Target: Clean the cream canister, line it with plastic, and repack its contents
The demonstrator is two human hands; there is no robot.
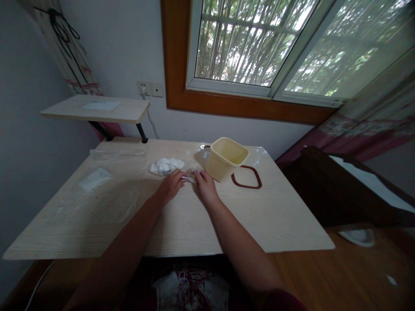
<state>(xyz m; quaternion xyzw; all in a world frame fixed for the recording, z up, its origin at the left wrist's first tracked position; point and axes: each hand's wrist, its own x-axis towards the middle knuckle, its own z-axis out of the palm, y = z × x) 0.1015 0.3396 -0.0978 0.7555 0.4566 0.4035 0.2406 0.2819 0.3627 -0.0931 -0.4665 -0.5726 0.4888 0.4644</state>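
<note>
My left hand [171, 186] is closed, pinching one end of a small thin white strip [188, 179] above the table. My right hand [206, 186] has its fingers closed at the strip's other end; what the strip is, I cannot make out. Just beyond my left hand lies a crumpled white bundle [166, 166], apparently in clear plastic. A cream-coloured plastic bin [222, 166] stands slightly tilted beyond my right hand. To its right lies a brown rounded-square ring [260, 181], partly hidden by the bin.
The pale wooden table [259, 220] carries a large clear plastic bag [119, 194] on the left, with a white sheet [95, 179] on it. A raised shelf [65, 107] stands at the back left. A window [253, 47] is behind; a dark piece of furniture [343, 194] stands at right.
</note>
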